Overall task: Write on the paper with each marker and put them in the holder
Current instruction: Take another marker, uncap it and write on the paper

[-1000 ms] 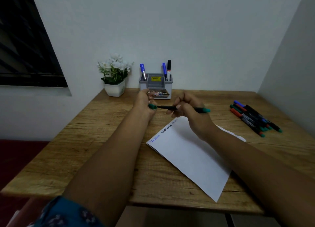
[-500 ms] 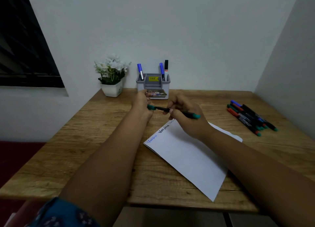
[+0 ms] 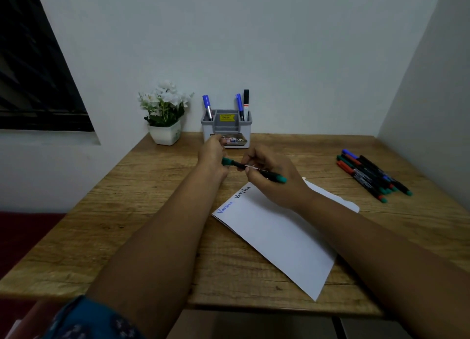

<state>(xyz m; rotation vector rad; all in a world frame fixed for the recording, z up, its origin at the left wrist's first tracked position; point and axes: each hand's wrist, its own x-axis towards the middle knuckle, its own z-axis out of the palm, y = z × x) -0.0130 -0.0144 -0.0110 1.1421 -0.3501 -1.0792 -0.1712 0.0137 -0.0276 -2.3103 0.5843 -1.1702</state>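
A person holds a green marker (image 3: 254,169) above the table (image 3: 152,198), between both hands. The left hand (image 3: 212,155) grips its cap end at 9 o'clock; the right hand (image 3: 269,176) pinches the barrel. The paper (image 3: 274,232) lies at 6 o'clock, the holder (image 3: 226,129) at 12, the spare markers (image 3: 371,173) at 3.

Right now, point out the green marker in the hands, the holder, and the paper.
green marker (image 3: 254,168), head view, on the black barrel between the two hands.
holder (image 3: 248,125), head view, on its grey right wall.
paper (image 3: 279,234), head view, on the blank white middle.
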